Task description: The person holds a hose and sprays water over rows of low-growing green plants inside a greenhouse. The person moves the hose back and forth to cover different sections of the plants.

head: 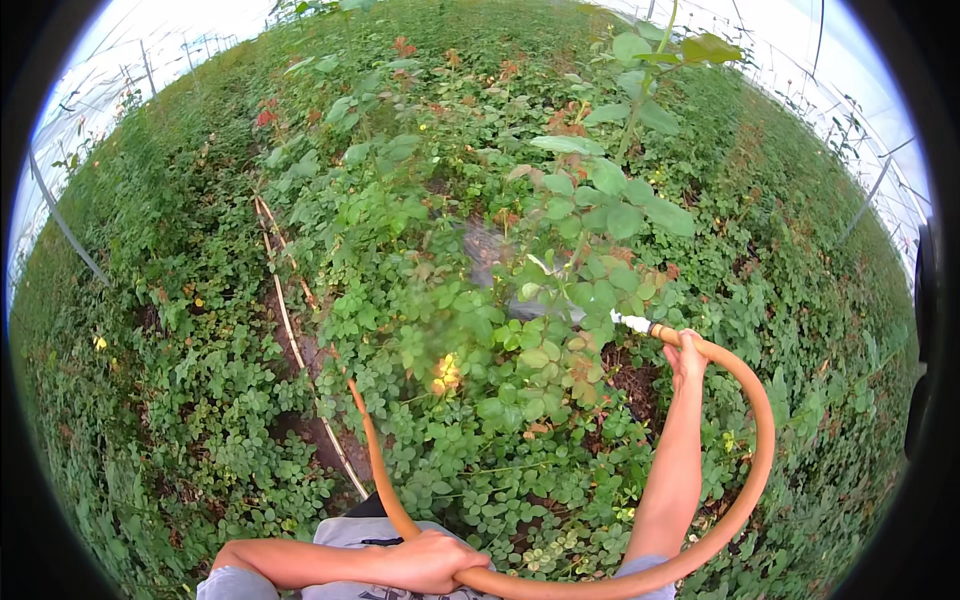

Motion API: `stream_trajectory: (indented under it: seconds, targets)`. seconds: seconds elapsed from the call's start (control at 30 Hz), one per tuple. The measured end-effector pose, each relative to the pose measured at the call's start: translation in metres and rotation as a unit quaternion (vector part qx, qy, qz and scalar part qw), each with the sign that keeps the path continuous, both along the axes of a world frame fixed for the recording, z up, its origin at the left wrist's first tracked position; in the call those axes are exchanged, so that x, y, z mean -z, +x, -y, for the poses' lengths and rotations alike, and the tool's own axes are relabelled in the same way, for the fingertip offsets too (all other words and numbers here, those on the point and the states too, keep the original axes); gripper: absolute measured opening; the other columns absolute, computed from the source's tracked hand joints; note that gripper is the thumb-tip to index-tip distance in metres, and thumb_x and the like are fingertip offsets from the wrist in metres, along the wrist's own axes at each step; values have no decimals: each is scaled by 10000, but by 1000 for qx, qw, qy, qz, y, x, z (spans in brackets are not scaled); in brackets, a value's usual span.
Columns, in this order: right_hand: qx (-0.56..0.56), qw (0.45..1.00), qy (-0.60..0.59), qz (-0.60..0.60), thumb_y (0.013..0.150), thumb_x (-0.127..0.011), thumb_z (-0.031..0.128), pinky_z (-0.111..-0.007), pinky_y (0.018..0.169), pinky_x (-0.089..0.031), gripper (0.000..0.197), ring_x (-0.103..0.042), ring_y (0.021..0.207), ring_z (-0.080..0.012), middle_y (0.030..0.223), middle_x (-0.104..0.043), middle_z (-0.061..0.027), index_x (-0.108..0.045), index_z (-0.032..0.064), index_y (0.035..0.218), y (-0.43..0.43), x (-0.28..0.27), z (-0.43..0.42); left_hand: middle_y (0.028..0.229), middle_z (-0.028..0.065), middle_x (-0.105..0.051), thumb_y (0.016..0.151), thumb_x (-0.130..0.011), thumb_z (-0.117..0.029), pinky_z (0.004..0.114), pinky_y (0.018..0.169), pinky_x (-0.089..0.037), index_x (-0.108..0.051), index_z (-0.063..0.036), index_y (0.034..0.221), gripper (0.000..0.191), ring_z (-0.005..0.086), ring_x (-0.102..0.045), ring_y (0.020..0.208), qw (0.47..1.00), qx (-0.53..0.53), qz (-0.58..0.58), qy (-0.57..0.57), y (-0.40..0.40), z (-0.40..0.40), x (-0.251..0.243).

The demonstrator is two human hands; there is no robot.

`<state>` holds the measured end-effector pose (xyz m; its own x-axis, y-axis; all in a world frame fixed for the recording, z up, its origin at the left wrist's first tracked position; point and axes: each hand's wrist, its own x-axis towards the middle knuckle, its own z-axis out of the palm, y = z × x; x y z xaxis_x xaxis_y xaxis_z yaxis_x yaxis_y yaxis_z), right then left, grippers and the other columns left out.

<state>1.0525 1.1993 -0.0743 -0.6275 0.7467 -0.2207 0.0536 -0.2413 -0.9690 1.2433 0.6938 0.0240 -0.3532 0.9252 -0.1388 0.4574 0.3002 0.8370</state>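
Observation:
An orange hose (759, 420) bends in a wide loop at my right side. Close to my waist, my left hand (439, 562) is wrapped around it. Farther out, my right hand (686, 358) grips the hose just behind its end, with the arm stretched forward. A white nozzle fitting (631, 322) sits on that end, pointing left into the foliage, and leaves partly cover its tip. Water spray (540, 309) fans out leftward from it among the rose bushes (450, 315). From my left hand the hose runs forward and disappears along the path on the left.
A narrow soil path (300, 352) runs ahead on my left, with a thin pale pipe (292, 337) along it. A tall leafy rose stem (637, 112) rises close in front. Metal poles (67, 217) and plastic greenhouse sheeting (97, 75) stand at the sides.

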Motion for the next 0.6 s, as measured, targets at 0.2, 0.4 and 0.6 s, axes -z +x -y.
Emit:
stream_trajectory:
  seconds: [0.2,0.4,0.6]
  targets:
    - [8,999,-21,-46,852,-616,159,-348,759,-539,248,-606,920,-253,1071,-546,-67,-536,103,1080,-7,-6,12,812,108,-650,670,-608,-51,447,618,-491,-584,-80,974,307,344,-622,744,1000,-3,7,-3,-2,-1,-5]
    - [17,998,-29,-51,861,-617,171,-348,778,-537,266,-611,905,-254,1083,-546,-74,-528,92,1099,-3,-6,11,818,115,-645,674,-600,-45,446,622,-488,-577,-68,963,290,347,-618,764,1000,4,9,-1,0,-2,-2]
    - [27,996,-35,-79,846,-636,167,-345,758,-548,268,-624,888,-275,1083,-561,-80,-544,107,1090,0,9,1,833,118,-644,679,-600,-45,441,642,-490,-576,-59,967,289,345,-617,786,1000,21,9,-13,-1,-2,1]
